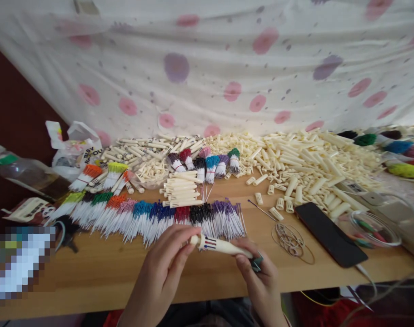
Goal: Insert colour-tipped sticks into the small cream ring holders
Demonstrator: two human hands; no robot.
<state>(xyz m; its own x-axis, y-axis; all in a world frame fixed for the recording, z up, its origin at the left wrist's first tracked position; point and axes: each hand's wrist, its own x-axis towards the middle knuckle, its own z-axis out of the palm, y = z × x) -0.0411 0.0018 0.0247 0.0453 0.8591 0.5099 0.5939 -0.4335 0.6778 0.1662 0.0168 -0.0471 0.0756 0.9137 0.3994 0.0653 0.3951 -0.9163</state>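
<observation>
A cream multicolour pen (222, 246) lies nearly level between my two hands above the front of the table. Coloured sliders show in the slots near its left end. My left hand (167, 263) pinches the cap end between thumb and fingers. Around the tapered right end, my right hand (259, 272) is closed. Something dark green (257, 262) shows at the right fingers; I cannot tell what it is. Just beyond my hands, a long row of pen refills (152, 220) with coloured ends is sorted by colour. Behind it sits a stack of cream pens (181, 188).
Loose cream pen parts (295, 154) are heaped at the back right. Tied refill bundles (211, 168) stand mid-table. A black phone (329, 234) lies right, beside rubber bands (291, 243) and a cable (375, 229). A bottle (26, 175) is at left; a spotted curtain (210, 68) hangs behind.
</observation>
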